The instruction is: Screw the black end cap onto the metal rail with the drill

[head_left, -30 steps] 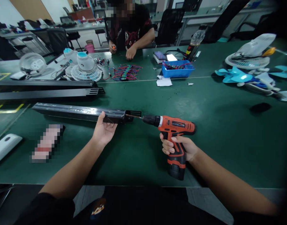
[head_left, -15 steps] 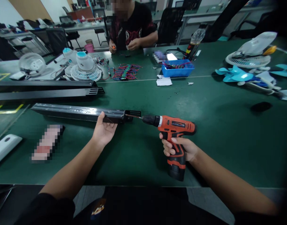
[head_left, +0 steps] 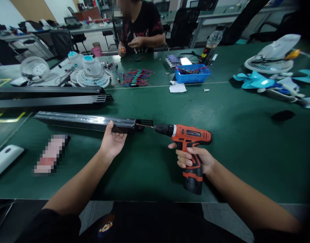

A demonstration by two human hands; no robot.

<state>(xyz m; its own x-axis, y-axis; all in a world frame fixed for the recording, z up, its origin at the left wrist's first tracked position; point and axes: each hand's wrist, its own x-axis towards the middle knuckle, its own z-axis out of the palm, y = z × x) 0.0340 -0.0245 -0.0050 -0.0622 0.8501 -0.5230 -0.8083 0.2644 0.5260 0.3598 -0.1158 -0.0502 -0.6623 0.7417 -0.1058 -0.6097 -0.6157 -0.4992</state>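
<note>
One black metal channel [head_left: 76, 118] is stretching leftward from the left hand [head_left: 113, 144], which is gripping it near its right end. Between the hands, a bit [head_left: 148, 126] is pointing at that end, contact looking unclear. The right hand [head_left: 206, 158] is grasping an orange-and-black cordless drill [head_left: 190, 133] by its handle. Firm bracing and straight alignment are likely mattering most.

Blue bin [head_left: 192, 78], bottle [head_left: 211, 45], turquoise fan blades [head_left: 255, 80]

dim | glare on black bar [head_left: 80, 119] | right edge dark | corners stretched
</note>
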